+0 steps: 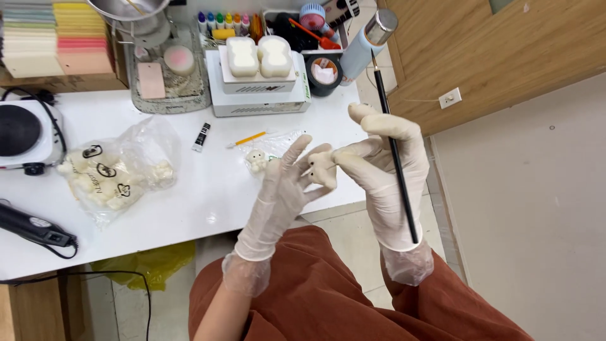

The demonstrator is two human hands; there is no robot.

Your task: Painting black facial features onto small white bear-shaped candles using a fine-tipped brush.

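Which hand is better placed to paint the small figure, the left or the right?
The right hand, likely. It already holds the thin black brush along its fingers, and its fingertips meet the small cream figure. The left hand has open fingers that only steady the figure from the other side.

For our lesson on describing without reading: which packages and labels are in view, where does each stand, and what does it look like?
Clear plastic bag: table's left part, crumpled, black oval marks, pale figures inside.
White box: table's back, flat, rectangular, green edge, two white moulds on top.
Small tube: before the box, black and white label.
Small clear bag: near the left hand, one pale figure inside.
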